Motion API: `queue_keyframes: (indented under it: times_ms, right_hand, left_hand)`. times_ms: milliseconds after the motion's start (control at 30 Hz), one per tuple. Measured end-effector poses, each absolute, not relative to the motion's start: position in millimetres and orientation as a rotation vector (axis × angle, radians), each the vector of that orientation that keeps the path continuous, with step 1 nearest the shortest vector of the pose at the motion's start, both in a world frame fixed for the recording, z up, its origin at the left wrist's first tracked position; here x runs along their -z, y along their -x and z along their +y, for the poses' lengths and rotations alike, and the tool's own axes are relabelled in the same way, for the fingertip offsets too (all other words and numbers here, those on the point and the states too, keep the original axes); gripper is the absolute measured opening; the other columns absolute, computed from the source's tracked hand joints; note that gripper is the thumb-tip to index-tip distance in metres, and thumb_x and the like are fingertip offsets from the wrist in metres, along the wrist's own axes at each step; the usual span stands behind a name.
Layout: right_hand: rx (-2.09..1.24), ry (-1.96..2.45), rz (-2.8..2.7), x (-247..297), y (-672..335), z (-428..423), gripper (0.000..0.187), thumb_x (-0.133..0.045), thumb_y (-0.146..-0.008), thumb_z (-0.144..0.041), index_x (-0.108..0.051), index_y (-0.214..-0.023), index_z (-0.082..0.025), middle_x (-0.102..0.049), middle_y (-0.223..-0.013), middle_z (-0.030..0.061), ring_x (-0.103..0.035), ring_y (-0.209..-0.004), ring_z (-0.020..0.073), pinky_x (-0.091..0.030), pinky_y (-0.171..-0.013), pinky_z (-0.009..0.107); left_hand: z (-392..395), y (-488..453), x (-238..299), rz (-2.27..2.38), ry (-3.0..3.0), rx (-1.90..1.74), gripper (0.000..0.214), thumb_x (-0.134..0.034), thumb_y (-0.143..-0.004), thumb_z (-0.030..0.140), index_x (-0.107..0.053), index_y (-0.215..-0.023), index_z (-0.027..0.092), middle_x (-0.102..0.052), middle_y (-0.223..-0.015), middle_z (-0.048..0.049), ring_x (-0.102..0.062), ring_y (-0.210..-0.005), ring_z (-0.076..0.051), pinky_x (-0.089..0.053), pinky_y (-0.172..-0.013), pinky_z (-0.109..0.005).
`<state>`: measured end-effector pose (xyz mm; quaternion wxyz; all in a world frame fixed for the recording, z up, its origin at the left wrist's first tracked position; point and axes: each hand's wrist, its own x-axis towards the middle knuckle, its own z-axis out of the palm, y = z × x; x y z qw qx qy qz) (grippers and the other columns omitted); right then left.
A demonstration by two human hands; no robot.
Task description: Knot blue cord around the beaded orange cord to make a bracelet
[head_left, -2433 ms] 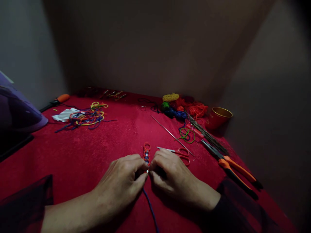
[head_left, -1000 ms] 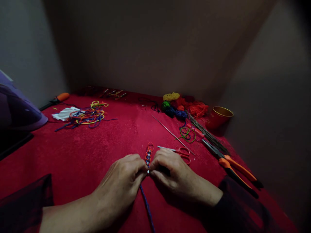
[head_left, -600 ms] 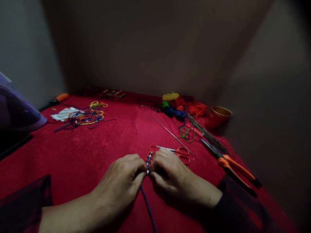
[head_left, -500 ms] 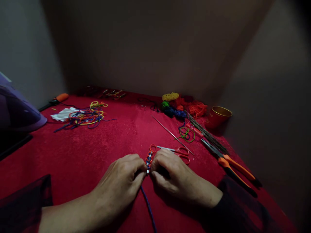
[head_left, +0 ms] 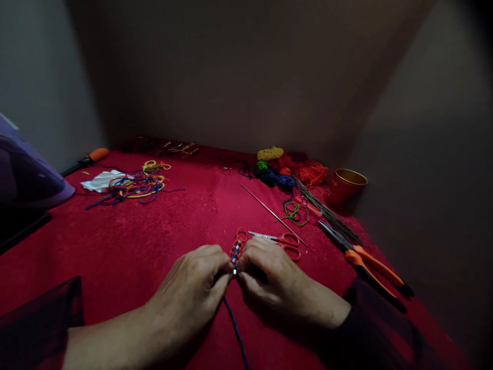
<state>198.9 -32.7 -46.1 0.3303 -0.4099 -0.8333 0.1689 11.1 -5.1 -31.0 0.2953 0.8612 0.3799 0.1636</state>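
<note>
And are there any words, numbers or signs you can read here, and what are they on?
No text can be read.
Red cup: too dark to make out any writing.
White bead nearest you: too small to tell if it has a letter.
Scissors and pliers: no lettering visible.

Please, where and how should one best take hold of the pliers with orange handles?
Probably by the orange handles, from the near right side, closing the right hand around both. The pliers lie with handles slightly spread, ends toward the near right, while the metal nose points away, close to the thin stalks.
</note>
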Motion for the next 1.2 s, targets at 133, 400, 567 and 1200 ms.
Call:
queue_keyframes:
  times_ms: [133, 400, 567, 1200]
  right_hand:
    - [-0.445, 1.077, -2.187, 42.1, -199.3, -33.7, 0.017, -0.049, -0.074, -0.002, -0.045, -0.075, -0.018, -0.05, -0.074, 0.0006, -0.042, -0.067, 0.0137, -0.033, -0.062, 0.027]
    - [-0.506, 1.127, -2.156, 41.5, -201.1, -35.8, 0.017, -0.054, -0.075, -0.002, -0.051, -0.081, -0.018, -0.055, -0.078, 0.0012, -0.046, -0.071, 0.0141, -0.036, -0.067, 0.027]
    - [-0.512, 1.11, -2.142, 46.9, -202.1, -33.2, 0.011, -0.06, -0.081, -0.009, -0.054, -0.083, -0.018, -0.058, -0.08, 0.0019, -0.05, -0.074, 0.015, -0.038, -0.07, 0.029]
    - [-0.504, 1.105, -2.186, 43.4, -201.2, -33.9, 0.018, -0.054, -0.076, -0.002, -0.048, -0.078, -0.019, -0.052, -0.077, 0.0, -0.045, -0.07, 0.0134, -0.036, -0.066, 0.026]
  left_hand:
    - [-4.5, -11.4, 29.5, 1.025, -2.275, -0.42, 0.02, -0.049, -0.085, 0.013, -0.067, -0.077, 0.017, -0.061, -0.075, -0.0036, -0.054, -0.071, -0.018, -0.04, -0.066, -0.029]
    - [-5.0, -10.6, 30.8, 0.995, -2.264, -0.441, 0.02, -0.049, -0.086, 0.013, -0.066, -0.078, 0.017, -0.061, -0.076, -0.0036, -0.054, -0.071, -0.018, -0.04, -0.066, -0.028]
    - [-5.3, -11.1, 30.4, 1.0, -2.282, -0.432, 0.022, -0.048, -0.087, 0.013, -0.066, -0.074, 0.016, -0.058, -0.072, -0.0028, -0.053, -0.068, -0.017, -0.039, -0.064, -0.027]
    - [-7.3, -14.1, 26.1, 1.013, -2.337, -0.377, 0.015, -0.047, -0.082, 0.011, -0.061, -0.081, 0.017, -0.059, -0.077, -0.0022, -0.053, -0.072, -0.017, -0.04, -0.065, -0.028]
